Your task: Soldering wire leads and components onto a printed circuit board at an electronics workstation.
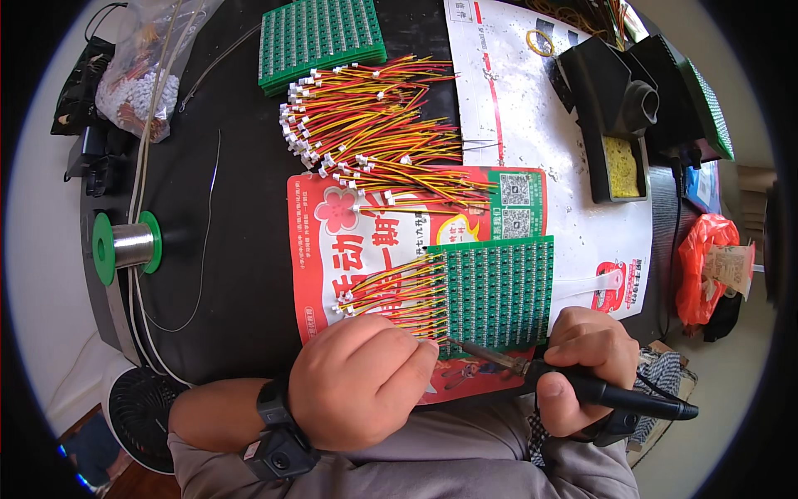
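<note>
A green circuit board panel (499,291) lies on a red printed sheet (332,241), with red and yellow wire leads (395,295) running off its left edge. My left hand (357,378) pinches something small at the board's lower left corner; what it holds is hidden by the fingers. My right hand (582,366) grips a black soldering iron (582,387) whose tip points left and touches the board's lower left corner, right by my left fingertips.
A heap of loose red and yellow wire leads (374,125) lies behind the board. A stack of green panels (320,37) sits at the back. A green solder spool (125,245) stands left, a black iron stand with yellow sponge (619,162) right. A fan (141,412) sits low left.
</note>
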`<state>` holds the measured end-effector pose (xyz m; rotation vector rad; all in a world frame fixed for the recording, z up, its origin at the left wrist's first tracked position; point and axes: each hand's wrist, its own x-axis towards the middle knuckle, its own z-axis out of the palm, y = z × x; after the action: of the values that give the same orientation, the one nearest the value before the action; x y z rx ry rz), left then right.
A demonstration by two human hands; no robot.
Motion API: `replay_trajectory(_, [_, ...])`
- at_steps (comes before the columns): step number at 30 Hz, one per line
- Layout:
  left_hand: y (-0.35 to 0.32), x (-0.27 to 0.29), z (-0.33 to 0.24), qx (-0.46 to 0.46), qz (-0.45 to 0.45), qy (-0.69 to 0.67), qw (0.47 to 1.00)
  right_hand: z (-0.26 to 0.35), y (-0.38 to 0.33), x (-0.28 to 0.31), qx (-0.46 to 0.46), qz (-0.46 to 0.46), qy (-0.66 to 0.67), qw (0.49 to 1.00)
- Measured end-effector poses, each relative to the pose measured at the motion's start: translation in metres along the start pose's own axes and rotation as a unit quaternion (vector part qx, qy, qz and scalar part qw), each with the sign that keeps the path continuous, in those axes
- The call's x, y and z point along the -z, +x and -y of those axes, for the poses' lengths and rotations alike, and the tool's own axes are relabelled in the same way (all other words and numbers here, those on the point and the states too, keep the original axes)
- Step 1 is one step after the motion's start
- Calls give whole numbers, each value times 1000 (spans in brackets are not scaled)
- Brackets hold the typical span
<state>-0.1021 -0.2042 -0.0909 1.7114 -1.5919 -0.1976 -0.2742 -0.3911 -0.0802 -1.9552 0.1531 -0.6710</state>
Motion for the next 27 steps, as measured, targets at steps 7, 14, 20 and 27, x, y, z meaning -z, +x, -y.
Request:
replay_trajectory(7, [0,1,1,-2,6,-6,1000,0,-5,3,-8,-11,10,1000])
replay_trajectory(14, [2,-3,-1,-5,-17,-11,1000,-1,-5,1,-3,-14,10,1000])
replay_trajectory(20, [0,-5,-3,-9,-25,-9,1000,-1,-3,2,4,-5,9,1000])
replay_trajectory(27, [-1,-6,-2,-9,-24,-9,1000,-1,-1,1,3,5,10,1000])
